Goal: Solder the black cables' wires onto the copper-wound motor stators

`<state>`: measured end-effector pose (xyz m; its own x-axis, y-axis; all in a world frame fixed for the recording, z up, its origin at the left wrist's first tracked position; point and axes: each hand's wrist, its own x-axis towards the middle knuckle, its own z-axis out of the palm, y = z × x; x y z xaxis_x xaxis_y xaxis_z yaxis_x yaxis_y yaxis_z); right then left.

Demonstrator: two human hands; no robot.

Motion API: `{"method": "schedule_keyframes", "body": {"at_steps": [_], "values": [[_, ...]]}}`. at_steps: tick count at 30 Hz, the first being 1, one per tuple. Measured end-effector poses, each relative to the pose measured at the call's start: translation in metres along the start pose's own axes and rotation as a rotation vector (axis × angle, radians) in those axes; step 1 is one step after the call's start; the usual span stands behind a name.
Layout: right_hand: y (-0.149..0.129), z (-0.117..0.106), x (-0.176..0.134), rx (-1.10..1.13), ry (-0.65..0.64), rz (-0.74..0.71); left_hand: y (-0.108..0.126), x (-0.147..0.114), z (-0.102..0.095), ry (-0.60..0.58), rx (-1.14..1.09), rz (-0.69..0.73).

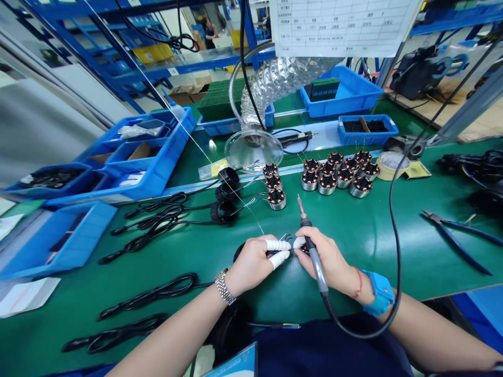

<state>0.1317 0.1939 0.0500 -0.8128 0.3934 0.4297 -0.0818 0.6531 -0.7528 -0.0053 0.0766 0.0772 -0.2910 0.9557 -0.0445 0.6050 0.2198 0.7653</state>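
Observation:
My left hand (255, 259), white cots on its fingertips, pinches thin wires (288, 237) at the middle of the green bench. A dark round part shows partly behind it. My right hand (328, 256) is closed round a soldering iron (314, 256), whose tip points up and away from me. Its thumb and finger also touch a small dark and copper part (304, 248), mostly hidden, likely a motor stator. The two hands' fingertips nearly meet. A thin solder wire (251, 209) hangs from above, ending near my left hand.
Several copper-wound stators (327, 184) stand farther back, three (276, 200) wired to black housings (223, 212). Coiled black cables (149, 298) lie left, cutting pliers (451, 235) right. Behind are a clear fume hood (253, 152) with a foil duct (283, 78) and blue bins (341, 94).

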Motion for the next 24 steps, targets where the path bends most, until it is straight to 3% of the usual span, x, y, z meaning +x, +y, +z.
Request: {"method": "schedule_keyframes", "body": {"at_steps": [8,14,17,20,24], "values": [[0.001,0.001,-0.002,-0.001,-0.003,0.020,0.000,-0.002,0.000,-0.001,-0.006,-0.012],[-0.003,0.012,0.003,-0.089,0.084,0.012,0.008,-0.004,0.006,0.015,0.079,0.071],[-0.004,0.005,0.002,-0.111,0.030,-0.006,0.003,-0.015,-0.019,0.067,0.178,0.072],[0.001,-0.012,-0.007,-0.138,0.013,-0.022,-0.021,-0.046,-0.067,0.193,0.424,-0.061],[0.016,-0.027,-0.024,-0.178,-0.089,-0.082,-0.074,-0.113,-0.118,0.013,0.604,-0.391]]}}
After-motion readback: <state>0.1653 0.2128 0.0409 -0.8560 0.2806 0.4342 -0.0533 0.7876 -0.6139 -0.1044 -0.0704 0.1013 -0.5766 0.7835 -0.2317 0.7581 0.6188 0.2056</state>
